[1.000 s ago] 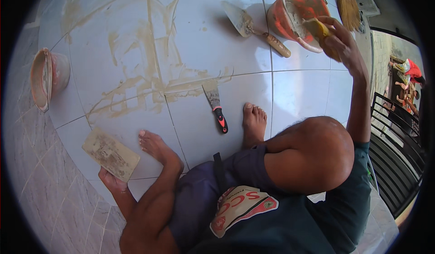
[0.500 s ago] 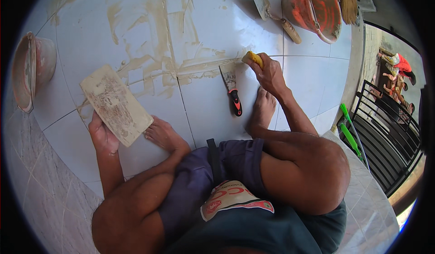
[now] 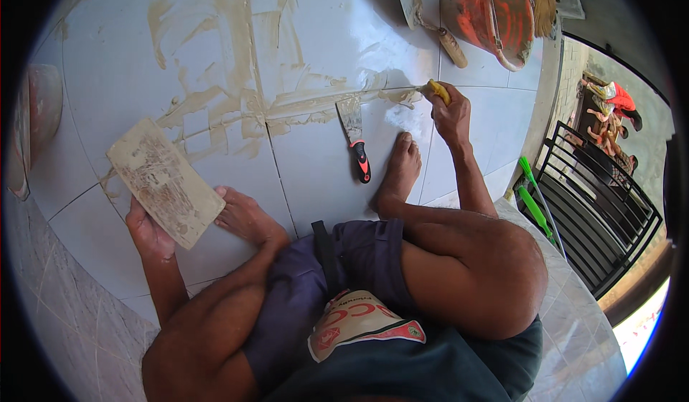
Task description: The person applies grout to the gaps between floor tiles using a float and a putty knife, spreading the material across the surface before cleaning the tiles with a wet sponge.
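My left hand [image 3: 149, 231] grips a flat rectangular board [image 3: 163, 181] from beneath; beige paste is smeared over its top, and the fingers behind it are hidden. In my right hand [image 3: 452, 117] is a small yellow scraper-like tool [image 3: 439, 92], pinched at the right end of a tile joint. Its working edge is too small to make out. Beige grout [image 3: 301, 106] runs along that joint and lies in smears on the white floor tiles [image 3: 316, 165]. Between my feet and the joint lies a putty knife [image 3: 354, 140] with a black and red handle.
A trowel [image 3: 430, 25] with a wooden handle lies by an orange, paste-stained bucket [image 3: 488, 22] at far right. Another bucket [image 3: 44, 108] stands at the left. A broom [image 3: 544, 11], a green-ended stick [image 3: 535, 205] and a black metal gate [image 3: 603, 215] are at the right; people show beyond.
My right hand has slid to the right along the joint with the yellow tool. The whole view has shifted slightly; my left hand still holds the board in much the same place.
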Tool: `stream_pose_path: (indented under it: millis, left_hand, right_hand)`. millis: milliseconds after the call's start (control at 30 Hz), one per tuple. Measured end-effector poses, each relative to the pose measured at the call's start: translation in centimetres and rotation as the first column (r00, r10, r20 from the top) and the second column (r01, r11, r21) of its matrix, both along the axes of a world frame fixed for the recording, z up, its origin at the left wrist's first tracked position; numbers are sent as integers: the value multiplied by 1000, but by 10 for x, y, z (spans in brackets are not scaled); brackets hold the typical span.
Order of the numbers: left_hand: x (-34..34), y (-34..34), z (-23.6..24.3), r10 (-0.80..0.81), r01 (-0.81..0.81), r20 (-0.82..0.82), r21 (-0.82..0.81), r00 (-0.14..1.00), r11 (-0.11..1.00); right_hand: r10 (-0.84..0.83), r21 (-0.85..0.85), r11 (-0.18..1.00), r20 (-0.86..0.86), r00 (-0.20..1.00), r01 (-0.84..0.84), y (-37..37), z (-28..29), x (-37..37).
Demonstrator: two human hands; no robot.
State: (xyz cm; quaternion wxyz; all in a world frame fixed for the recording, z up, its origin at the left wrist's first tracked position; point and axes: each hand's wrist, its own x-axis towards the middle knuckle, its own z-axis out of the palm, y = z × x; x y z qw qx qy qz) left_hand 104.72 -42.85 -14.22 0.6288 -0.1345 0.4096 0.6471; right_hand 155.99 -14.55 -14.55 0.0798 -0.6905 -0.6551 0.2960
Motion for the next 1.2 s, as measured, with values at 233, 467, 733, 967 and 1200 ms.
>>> stream_pose_path:
  millis: [233,467,733,967,1200]
  left_hand:
    - [1,3,-20,-13,12,26,7,1000,1000]
    - [12,9,-23,20,-20,2,-67,1000,998]
    - [23,21,-22,-13,14,52,-13,999,1000]
    - [46,42,-9,-49,49,23,-3,999,999]
    - [75,50,19,-13,7,-33,-182,999,983]
  right_hand:
    - [-2,-48,999,-68,998,-1,8,-9,-18]
    - [14,-107,994,-42,999,-18,4,-9,-26]
    - [117,-102,984,-242,963,-145,-3,-5,-63]
    - [203,-20,978,-139,969,-208,12,-7,-25]
    - [-91,65,994,-24,996,93,63,2,100]
